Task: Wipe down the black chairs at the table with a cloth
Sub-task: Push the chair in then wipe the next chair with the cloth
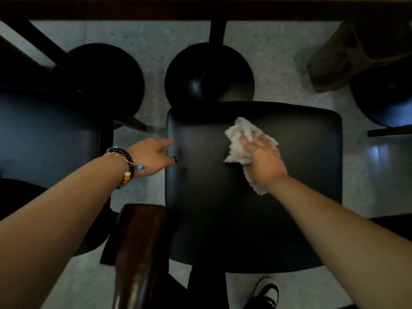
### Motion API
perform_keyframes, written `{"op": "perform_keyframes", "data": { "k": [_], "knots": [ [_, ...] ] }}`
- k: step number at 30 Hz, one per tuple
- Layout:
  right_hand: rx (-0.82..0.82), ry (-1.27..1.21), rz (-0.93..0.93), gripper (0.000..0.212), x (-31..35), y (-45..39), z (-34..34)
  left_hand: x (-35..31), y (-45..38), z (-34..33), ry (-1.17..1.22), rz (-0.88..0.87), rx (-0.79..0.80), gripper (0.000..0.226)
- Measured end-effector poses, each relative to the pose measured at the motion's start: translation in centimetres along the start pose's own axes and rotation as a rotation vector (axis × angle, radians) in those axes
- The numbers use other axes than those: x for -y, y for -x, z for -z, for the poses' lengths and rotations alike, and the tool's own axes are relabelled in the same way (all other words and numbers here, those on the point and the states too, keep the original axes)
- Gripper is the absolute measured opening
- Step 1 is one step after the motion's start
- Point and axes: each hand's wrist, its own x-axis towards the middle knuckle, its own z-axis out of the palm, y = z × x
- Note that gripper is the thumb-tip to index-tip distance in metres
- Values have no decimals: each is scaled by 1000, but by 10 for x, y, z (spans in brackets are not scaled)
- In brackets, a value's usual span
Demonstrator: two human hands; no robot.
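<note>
A black padded chair seat (301, 175) fills the middle of the view, seen from above. My right hand (264, 158) presses a crumpled white cloth (239, 141) flat against the seat's upper middle, with part of the cloth trailing under my wrist. At the seat's left edge my left hand (156, 156), with beaded bracelets on the wrist, grips the rim, thumb on top. A second black chair seat (44, 139) sits to the left, partly under my left forearm.
The dark table edge (200, 10) runs along the top, with its black post and round base (209, 72) just beyond the seat. More round bases stand left (107, 81) and right (383, 101). A brown wooden chair back (138, 253) is below left. My shoe (267, 291) is on the pale floor.
</note>
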Motion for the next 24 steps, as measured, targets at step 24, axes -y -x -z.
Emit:
{"op": "perform_keyframes", "data": {
  "k": [24],
  "knots": [
    [237,-561,240,24,148,326,60,-23,243,-118,321,161,-669,30]
  ]
}}
